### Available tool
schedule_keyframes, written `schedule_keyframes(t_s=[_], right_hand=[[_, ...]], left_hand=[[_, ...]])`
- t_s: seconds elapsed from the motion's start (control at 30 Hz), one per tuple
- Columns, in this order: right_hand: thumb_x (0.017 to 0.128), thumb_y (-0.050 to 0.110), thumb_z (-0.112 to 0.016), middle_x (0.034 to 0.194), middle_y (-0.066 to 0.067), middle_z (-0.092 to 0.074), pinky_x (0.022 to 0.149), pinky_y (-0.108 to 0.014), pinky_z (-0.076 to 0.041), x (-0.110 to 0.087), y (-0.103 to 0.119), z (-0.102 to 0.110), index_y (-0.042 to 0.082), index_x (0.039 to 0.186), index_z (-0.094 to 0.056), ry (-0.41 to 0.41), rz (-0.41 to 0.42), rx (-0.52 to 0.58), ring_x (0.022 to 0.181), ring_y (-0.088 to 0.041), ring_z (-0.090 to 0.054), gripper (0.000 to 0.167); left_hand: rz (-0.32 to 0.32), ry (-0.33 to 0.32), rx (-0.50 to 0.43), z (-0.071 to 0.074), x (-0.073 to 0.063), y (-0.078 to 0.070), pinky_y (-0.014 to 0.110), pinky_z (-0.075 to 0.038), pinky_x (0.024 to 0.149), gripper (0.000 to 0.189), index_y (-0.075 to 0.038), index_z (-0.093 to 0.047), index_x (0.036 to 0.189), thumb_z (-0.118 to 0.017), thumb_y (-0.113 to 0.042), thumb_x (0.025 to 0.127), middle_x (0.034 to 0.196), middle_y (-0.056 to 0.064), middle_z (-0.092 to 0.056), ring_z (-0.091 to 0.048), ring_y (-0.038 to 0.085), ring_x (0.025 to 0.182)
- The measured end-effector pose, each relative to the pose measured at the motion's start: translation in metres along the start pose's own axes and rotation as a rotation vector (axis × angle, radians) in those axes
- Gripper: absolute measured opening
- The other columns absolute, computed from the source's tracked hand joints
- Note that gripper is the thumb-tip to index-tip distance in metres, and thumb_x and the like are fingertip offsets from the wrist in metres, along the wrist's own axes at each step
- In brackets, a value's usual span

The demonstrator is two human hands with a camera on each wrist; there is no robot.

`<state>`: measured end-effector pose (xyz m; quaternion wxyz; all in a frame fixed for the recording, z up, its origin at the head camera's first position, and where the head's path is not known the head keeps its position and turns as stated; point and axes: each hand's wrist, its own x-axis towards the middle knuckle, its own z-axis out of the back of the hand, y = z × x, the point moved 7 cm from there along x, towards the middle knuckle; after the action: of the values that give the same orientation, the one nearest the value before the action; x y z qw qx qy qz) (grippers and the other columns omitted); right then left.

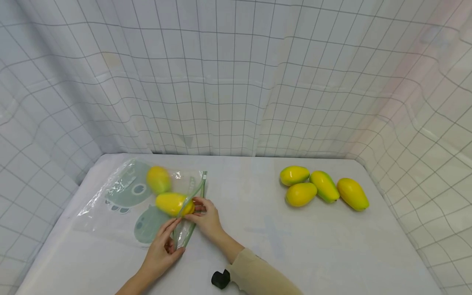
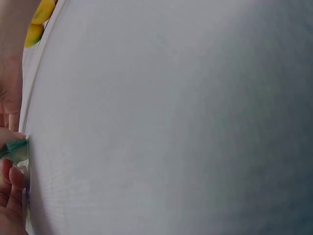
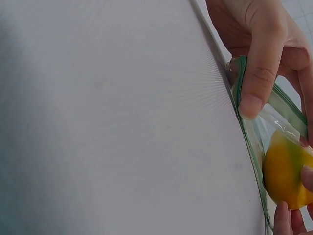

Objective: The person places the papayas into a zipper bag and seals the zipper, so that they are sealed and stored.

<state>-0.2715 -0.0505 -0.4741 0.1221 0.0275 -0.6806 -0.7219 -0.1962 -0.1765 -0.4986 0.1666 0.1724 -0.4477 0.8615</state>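
A clear zip bag with green edging and green animal prints lies flat on the left of the table, its mouth facing right. One yellow-green mango is inside it. A second mango lies at the mouth, mostly behind the plastic. My right hand holds its right end between thumb and fingers. Below, my left hand pinches the near side of the bag's mouth. In the right wrist view the left thumb presses on the green edge, and the held mango shows between the rims.
Several more mangoes, among them one at the far right, lie in a group on the right of the white table. A small black object is beside the right sleeve. Gridded white curtains enclose the back and sides.
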Motion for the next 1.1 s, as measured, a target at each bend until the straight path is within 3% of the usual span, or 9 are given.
schedule_keyframes(t_s=[0.23,0.33,0.57,0.8,1.1], right_hand=[[0.073,-0.001,-0.073,0.104,-0.018,-0.058,0.075,-0.024,-0.052,0.005,-0.02,0.006,-0.004,0.118,-0.055,-0.004,-0.018,-0.004,0.094,-0.029,-0.058,0.049],[0.073,0.002,-0.074,0.11,-0.018,-0.057,0.078,-0.027,-0.051,0.007,-0.026,0.013,-0.002,0.12,-0.054,-0.012,-0.032,0.008,0.097,-0.029,-0.057,0.051],[0.074,-0.009,-0.067,0.115,-0.031,-0.049,0.088,-0.052,-0.043,-0.004,0.015,0.037,-0.01,0.119,-0.049,-0.015,-0.009,0.073,0.103,-0.047,-0.048,0.049],[0.075,-0.006,-0.068,0.114,-0.019,-0.051,0.092,-0.047,-0.043,-0.004,0.021,0.064,-0.002,0.122,-0.049,-0.049,-0.008,0.054,0.105,-0.042,-0.048,0.052],[0.074,-0.007,-0.07,0.117,-0.02,-0.051,0.094,-0.047,-0.041,-0.005,0.038,0.125,-0.005,0.126,-0.045,-0.173,0.062,0.008,0.107,-0.034,-0.05,0.057]], left_hand=[[-0.008,-0.007,-0.001,0.0,0.0,0.0,0.013,-0.036,0.042,0.083,0.003,-0.047,0.127,-0.078,0.016,0.051,0.124,0.012,-0.042,-0.039,0.0,0.05],[-0.01,-0.009,-0.002,0.0,0.0,-0.001,0.013,-0.036,0.042,0.083,0.004,-0.048,0.127,-0.078,0.016,0.051,0.123,0.012,-0.042,-0.038,0.0,0.05],[-0.005,-0.016,0.011,0.001,0.001,-0.003,0.013,-0.036,0.042,0.083,0.004,-0.048,0.126,-0.077,0.017,0.05,0.123,0.012,-0.043,-0.038,-0.001,0.051],[0.014,-0.011,0.014,0.001,0.0,-0.001,0.014,-0.037,0.042,0.083,0.003,-0.048,0.127,-0.077,0.017,0.05,0.124,0.011,-0.042,-0.038,0.0,0.051],[0.021,-0.01,-0.001,0.001,0.0,0.0,0.015,-0.037,0.042,0.083,0.003,-0.047,0.127,-0.077,0.017,0.051,0.124,0.011,-0.042,-0.039,0.0,0.051]])
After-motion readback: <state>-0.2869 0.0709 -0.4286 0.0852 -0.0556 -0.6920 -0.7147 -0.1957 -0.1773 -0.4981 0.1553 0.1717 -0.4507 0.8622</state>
